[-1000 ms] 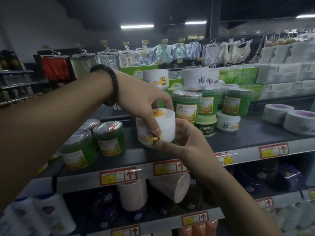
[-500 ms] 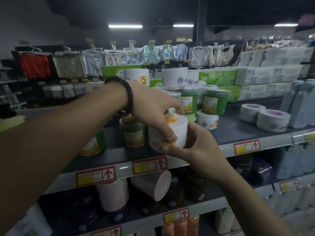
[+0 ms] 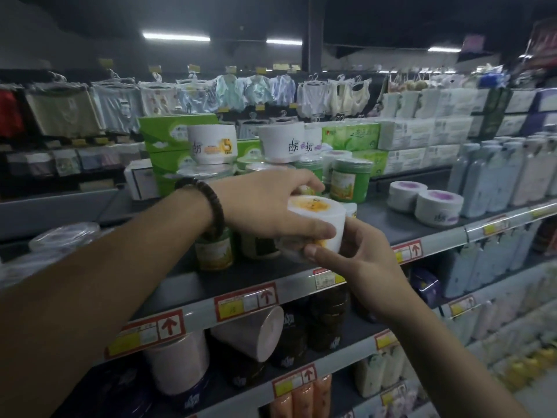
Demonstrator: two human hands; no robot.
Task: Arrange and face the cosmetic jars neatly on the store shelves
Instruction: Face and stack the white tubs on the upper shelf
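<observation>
Both hands hold one white jar with an orange-marked lid (image 3: 327, 217) just above the front of the grey top shelf (image 3: 422, 233). My left hand (image 3: 271, 206), with a dark bead bracelet on the wrist, grips it from above, thumb across its front. From below right, my right hand (image 3: 358, 263) cups the jar, thumb on its lower edge. Green jars (image 3: 349, 184) and white jars (image 3: 212, 144) are stacked behind it. Two low white jars with purple lids (image 3: 438, 206) sit to the right.
Green tissue boxes (image 3: 177, 137) and white packs (image 3: 422, 137) stand at the shelf's back. Pale bottles (image 3: 500, 173) fill the right end. Red-arrow price tags (image 3: 245, 300) line the shelf edge. Below lie pink rolls (image 3: 250, 333) and dark jars. Hanging garments (image 3: 120, 107) are behind.
The view has shifted so the shelf appears further left and lower. Both hands still hold the white jar, which now sits more tilted with its lid facing up toward me.
</observation>
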